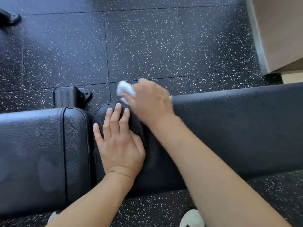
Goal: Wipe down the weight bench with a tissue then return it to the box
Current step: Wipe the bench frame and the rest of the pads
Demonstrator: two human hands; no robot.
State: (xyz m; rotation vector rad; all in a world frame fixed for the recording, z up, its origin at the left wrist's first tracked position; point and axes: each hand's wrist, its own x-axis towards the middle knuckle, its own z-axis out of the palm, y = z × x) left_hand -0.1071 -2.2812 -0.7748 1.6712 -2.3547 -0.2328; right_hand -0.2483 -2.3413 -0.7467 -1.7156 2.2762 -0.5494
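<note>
A black padded weight bench (pixel 229 128) runs across the view in two cushions, with a gap between the seat pad (pixel 32 145) on the left and the long pad on the right. My left hand (pixel 119 145) lies flat, fingers spread, on the left end of the long pad. My right hand (pixel 150 102) is at that pad's far edge, closed around a crumpled white tissue (pixel 125 89) that sticks out past my fingers. The tissue box is out of sight.
Black speckled rubber floor tiles (pixel 147 46) surround the bench. A black bench foot (pixel 70 97) shows behind the gap. A pale wooden panel (pixel 278 30) stands at the top right. My white shoe (pixel 191 218) is at the bottom edge.
</note>
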